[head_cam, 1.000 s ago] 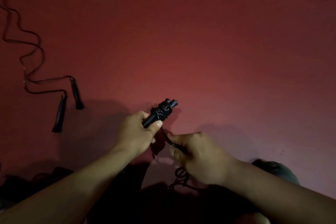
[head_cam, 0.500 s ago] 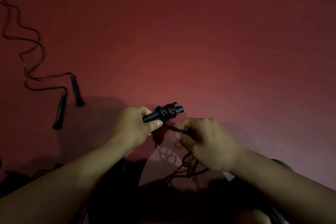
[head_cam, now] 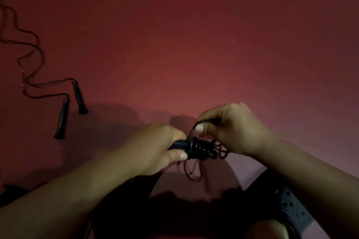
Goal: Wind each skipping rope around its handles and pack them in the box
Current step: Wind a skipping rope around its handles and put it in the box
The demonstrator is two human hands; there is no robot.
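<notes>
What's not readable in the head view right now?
- Box: not in frame anywhere.
- Second rope: its far end is cut off by the left edge.
- Handles being wound: mostly hidden inside the left hand and under the coils.
- Rope's free length: part sits behind the right hand; the loops below blur into shadow.

The floor (head_cam: 194,44) is a plain, deep red with no pattern, the skipping rope (head_cam: 198,147) wound on its handles is glossy black, the loose second rope (head_cam: 29,60) and its two handles (head_cam: 70,108) are black too, and the shoe (head_cam: 291,205) is dark with small round holes.
</notes>
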